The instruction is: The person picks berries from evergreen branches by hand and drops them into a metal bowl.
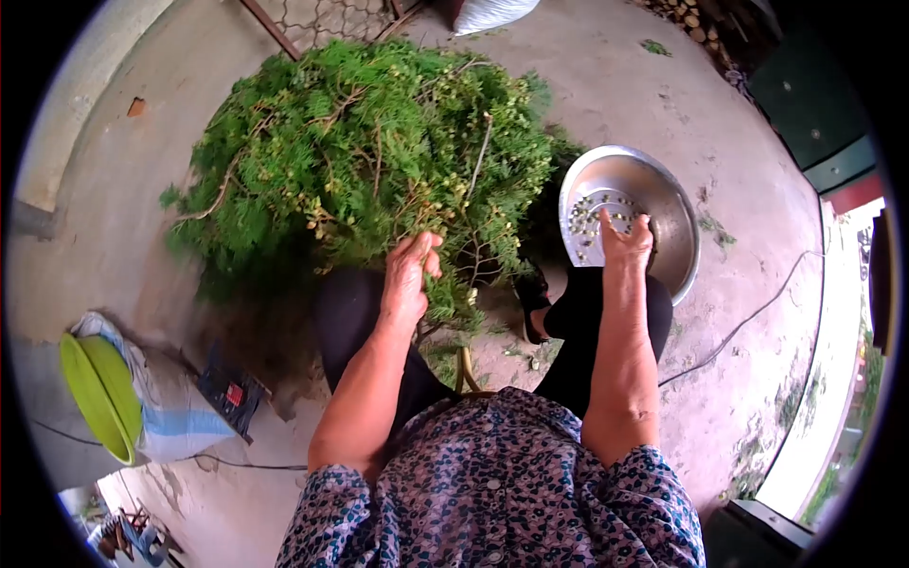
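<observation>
A large heap of green branches (379,142) with small yellow-green cones lies on the floor in front of my knees. My left hand (412,270) is at the heap's near edge, its fingers curled together around or against a sprig; what lies between them is too small to make out. Over the metal basin (682,222) on the right is my right hand (626,242), with thumb and fingers apart and nothing visible between them. Several small green cones (582,220) lie scattered on the basin's bottom.
At the lower left a green plastic basin (99,398) leans against a white and blue sack (180,407). A thin cable (743,324) crosses the floor at right. Farther off are a white sack (492,13), a metal-framed mesh and stacked firewood (691,17).
</observation>
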Tool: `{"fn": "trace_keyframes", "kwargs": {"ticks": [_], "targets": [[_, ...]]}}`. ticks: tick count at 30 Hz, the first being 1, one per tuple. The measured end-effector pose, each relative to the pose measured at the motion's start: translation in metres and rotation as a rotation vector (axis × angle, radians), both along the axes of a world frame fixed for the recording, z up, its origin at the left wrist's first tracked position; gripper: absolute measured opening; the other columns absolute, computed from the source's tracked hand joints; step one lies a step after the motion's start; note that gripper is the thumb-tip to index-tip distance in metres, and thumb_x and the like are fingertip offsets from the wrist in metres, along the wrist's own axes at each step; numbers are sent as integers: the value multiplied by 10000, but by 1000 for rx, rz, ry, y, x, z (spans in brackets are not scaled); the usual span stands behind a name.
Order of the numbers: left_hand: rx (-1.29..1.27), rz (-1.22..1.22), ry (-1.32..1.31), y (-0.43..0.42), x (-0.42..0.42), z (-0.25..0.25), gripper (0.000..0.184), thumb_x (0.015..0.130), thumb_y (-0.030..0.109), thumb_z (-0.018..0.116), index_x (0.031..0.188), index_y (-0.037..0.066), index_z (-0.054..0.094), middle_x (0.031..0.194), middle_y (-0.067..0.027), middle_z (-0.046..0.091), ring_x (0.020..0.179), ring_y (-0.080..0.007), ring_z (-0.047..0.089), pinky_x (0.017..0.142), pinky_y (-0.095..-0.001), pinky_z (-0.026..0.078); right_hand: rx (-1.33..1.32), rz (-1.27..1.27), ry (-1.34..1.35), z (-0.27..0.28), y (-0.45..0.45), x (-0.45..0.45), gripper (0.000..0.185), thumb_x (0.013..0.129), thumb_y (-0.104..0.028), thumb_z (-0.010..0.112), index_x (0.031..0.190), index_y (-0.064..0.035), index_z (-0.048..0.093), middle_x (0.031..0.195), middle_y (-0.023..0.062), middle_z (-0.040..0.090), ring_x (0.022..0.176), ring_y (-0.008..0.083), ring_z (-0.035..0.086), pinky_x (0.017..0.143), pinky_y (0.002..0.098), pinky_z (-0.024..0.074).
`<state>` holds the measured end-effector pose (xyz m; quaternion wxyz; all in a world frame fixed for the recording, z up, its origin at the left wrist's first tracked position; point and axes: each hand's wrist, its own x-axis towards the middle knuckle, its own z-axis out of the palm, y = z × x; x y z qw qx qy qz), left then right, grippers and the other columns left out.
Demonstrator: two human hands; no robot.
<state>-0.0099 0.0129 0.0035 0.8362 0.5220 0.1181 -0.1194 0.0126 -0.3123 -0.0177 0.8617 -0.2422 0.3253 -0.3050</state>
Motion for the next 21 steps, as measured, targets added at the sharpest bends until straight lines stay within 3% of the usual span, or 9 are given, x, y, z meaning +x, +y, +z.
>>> {"fn": "trace_keyframes", "kwargs": {"ticks": [2,3,4,6,8,11,14,15,21], "targets": [[-61,52,-2,0,2,-8,198,873,206,577,867,10,602,698,-16,548,527,-84,439,487,-249,382,291,-2,80,1,0,4,475,913,-246,479,1214,80,308,1285,259,320,1102,374,446,931,500,427],[-50,52,12,-1,2,-7,197,876,202,574,872,7,603,735,-20,566,528,-79,440,485,-248,388,167,122,115,8,13,0,397,916,-230,478,1136,84,378,1147,262,463,999,329,537,895,452,464],[-35,51,12,-2,2,-6,209,878,212,573,875,5,602,741,-22,567,528,-77,440,482,-249,391,14,412,-119,5,26,-6,282,906,-219,506,1009,43,496,895,163,596,844,246,602,808,380,506],[-20,78,19,-5,3,-5,211,880,219,570,871,10,604,697,-9,546,526,-75,432,490,-245,388,-243,749,1,33,65,-22,183,880,-174,546,899,7,569,741,89,620,716,184,609,697,326,515],[-16,85,14,-5,3,-5,212,881,222,569,871,14,605,671,0,529,524,-75,427,497,-244,385,-320,964,168,40,99,-35,126,845,-132,580,881,-13,602,739,60,620,678,149,592,644,294,499],[-3,121,19,-4,4,-2,216,883,232,566,871,20,607,627,17,497,521,-77,416,511,-242,376,-794,1361,113,50,126,-47,280,799,-95,635,1064,-22,582,858,40,609,817,133,573,741,265,471],[30,141,84,-4,2,10,223,882,242,569,868,24,609,640,19,505,546,-77,413,531,-230,354,-871,1392,47,48,151,-54,424,720,-71,704,1109,-8,546,889,59,598,842,145,563,798,301,461],[23,166,76,-4,3,6,220,881,241,570,867,25,610,668,13,525,563,-78,414,541,-227,351,-1028,1381,18,47,156,-54,393,759,-47,663,1123,2,525,868,70,597,805,133,574,744,276,477],[77,133,8,-4,6,-5,187,884,212,566,867,32,615,778,-2,589,604,-82,422,578,-226,356,-929,1231,54,52,171,-55,283,838,-53,573,1117,-18,546,813,43,580,651,98,579,633,235,483]]}}
